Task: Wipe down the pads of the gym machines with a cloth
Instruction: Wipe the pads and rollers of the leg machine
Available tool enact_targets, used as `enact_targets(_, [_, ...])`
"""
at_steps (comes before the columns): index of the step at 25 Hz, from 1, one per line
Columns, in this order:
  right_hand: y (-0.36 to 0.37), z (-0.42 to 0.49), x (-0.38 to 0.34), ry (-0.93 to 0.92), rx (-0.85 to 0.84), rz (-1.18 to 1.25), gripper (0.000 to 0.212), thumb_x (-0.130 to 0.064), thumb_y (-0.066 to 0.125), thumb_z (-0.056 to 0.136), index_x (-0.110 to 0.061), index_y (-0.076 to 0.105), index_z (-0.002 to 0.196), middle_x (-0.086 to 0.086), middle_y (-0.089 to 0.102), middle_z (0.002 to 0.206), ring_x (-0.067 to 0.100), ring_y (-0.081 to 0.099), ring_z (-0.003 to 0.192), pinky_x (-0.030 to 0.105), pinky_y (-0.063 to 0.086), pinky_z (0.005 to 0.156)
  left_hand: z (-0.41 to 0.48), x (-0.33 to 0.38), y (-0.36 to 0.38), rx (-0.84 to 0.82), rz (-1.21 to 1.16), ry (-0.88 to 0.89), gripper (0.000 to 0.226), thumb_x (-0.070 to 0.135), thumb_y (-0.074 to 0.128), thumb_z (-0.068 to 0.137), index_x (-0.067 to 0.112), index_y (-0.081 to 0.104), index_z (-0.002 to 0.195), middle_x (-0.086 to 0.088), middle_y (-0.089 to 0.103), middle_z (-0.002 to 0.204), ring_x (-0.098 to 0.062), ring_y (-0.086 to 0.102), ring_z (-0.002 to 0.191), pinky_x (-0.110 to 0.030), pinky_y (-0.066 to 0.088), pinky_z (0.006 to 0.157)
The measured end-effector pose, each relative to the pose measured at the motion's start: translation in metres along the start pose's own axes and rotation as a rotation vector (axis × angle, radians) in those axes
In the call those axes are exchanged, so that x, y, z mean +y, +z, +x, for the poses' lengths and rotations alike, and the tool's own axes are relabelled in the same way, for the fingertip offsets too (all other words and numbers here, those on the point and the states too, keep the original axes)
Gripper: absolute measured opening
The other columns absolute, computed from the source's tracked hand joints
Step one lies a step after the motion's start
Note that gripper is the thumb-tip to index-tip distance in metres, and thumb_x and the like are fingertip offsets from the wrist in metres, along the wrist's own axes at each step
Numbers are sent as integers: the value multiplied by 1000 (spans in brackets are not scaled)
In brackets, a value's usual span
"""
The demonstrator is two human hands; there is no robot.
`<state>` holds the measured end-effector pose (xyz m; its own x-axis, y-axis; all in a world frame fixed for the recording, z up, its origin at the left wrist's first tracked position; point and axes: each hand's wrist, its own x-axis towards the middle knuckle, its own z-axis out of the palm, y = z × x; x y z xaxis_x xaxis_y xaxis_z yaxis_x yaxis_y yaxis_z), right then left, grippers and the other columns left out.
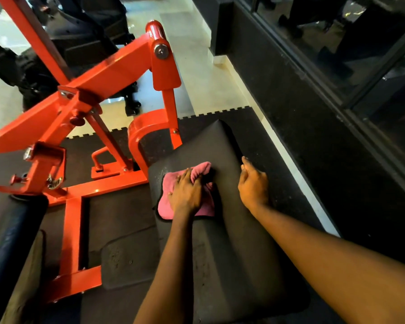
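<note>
The left hand (186,192) was seen in the centre of the frame, laid palm-down on a pink cloth (165,208). Its thumb was spread out to the left and its fingers were bent into the cloth, which was bunched up ahead of the fingertips. The left forearm was stretched straight up from the lower centre of the frame, with the wrist nearly in line with it.

The cloth was pressed against the black pad (220,146) of the machine, on the left half of the pad's surface, with one corner hanging just past the pad's left edge. The pad ran from the bottom of the frame up to the centre, where its far end was raised into a ridge.

The right hand (253,185) was set on the pad's right edge, just right of the cloth and not touching it. The thumb was pointed up along the pad and the fingers were curled over the side, out of sight. The right arm was extended diagonally from the lower right corner. The hands were held apart, each on its own side of the pad.

The red machine frame (108,73) filled the left half of the frame, standing on a dark rubber floor mat (278,141). A pale tiled floor (197,73) was visible at upper centre.
</note>
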<state>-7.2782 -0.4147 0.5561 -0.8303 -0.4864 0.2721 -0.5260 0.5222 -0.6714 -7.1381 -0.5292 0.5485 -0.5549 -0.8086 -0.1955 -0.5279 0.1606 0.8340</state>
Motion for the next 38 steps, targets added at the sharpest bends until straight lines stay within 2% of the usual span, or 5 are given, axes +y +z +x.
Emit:
enact_targets(4, [-2,1,-1,25,-1,34,33,-8,57,98,-5,68,129,27,72,108,44,71,99,53,58,84,-21,38,-39,41,-454,52,26,53,55,91,58,63,116,24,66,124,-3,60,120,-41,44,109])
enact_targets(8, [-4,2,1,38,-33,51,31,-6,59,99,-5,68,128,29,71,113,44,69,104,46,53,93,-12,66,-22,102,35,33,60,68,39,93,62,18,148,15,18,165,-18,19,151,-65,13,118])
enact_targets(12, [-8,2,0,56,-51,41,32,-15,58,101,-12,68,131,24,70,120,41,68,106,42,54,89,-1,43,45,-54,273,-137,80,79,30,88,53,-11,152,7,-23,165,-30,-23,150,-74,-11,110])
enact_targets(24, [-8,0,-1,73,-93,19,41,-9,57,100,-18,61,139,11,69,129,27,69,109,33,55,94,140,99,42,18,264,22,55,58,33,98,52,20,151,7,13,166,-29,3,153,-76,-4,111])
enact_targets(38, [-6,0,-6,47,-34,67,34,-2,60,97,-5,67,130,26,70,118,41,69,105,34,46,91,34,-10,34,163,283,-132,66,45,21,89,52,9,153,10,9,166,-22,4,153,-70,6,115])
